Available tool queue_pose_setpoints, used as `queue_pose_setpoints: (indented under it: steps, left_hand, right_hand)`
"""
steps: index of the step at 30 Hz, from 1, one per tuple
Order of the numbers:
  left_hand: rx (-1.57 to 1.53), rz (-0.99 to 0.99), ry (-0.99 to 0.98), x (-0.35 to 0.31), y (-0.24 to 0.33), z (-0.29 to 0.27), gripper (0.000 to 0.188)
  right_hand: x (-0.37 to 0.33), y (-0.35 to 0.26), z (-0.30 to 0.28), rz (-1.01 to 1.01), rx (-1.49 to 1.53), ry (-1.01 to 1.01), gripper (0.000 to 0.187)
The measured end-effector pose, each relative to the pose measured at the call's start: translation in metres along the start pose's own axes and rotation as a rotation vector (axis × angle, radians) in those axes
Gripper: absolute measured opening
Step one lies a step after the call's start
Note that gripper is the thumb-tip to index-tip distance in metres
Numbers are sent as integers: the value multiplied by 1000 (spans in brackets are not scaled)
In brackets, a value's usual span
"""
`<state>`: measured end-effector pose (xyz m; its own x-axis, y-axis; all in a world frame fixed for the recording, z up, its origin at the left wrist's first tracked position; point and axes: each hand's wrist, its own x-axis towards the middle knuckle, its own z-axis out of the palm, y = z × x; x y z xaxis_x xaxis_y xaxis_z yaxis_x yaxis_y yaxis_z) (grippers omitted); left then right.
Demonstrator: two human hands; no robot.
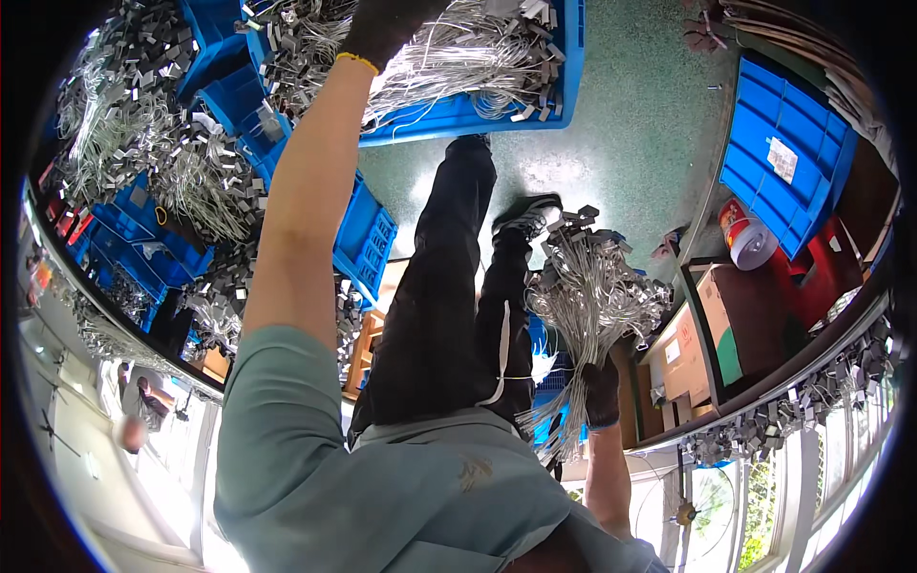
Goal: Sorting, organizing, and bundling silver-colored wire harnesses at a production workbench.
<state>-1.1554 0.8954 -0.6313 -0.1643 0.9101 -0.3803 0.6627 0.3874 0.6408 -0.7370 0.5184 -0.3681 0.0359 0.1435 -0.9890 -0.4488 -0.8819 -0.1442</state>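
My right hand (602, 392), in a dark glove, is closed round a bundle of thin silvery wires (597, 310) with small grey blocks at their ends. The bundle fans out beyond the fist beside my leg, and loose wire ends stick out behind it. My left hand (396, 27), in a dark glove with a yellow cuff, reaches over a blue bin (458, 119) heaped with the same kind of wires (468, 67). The picture's upper edge cuts off its fingers, so their grip is hidden.
More blue bins (224, 105) and wire heaps (196, 181) lie to the left. An upended blue crate (788, 153), a white-and-red bucket (750, 239) and a cardboard box (690, 349) stand at right. A bench edge (669, 435) carries further wired blocks. Another person (148, 406) is at far left.
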Motion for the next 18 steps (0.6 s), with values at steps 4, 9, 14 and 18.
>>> queue_pose_setpoints:
  steps: [4,9,14,18]
  left_hand:
    - [-127,127,-192,-15,46,-51,26]
    - [-115,432,-195,-39,27,-50,21]
    - [533,865,-58,-98,60,-41,44]
    - [168,878,-31,-106,123,-39,38]
  right_hand:
    - [0,4,0,-14,9,-24,53]
    - [1,13,-7,30,-29,-35,51]
    - [7,9,-9,52,-47,-47,50]
    - [10,-2,-3,-14,-136,-92,49]
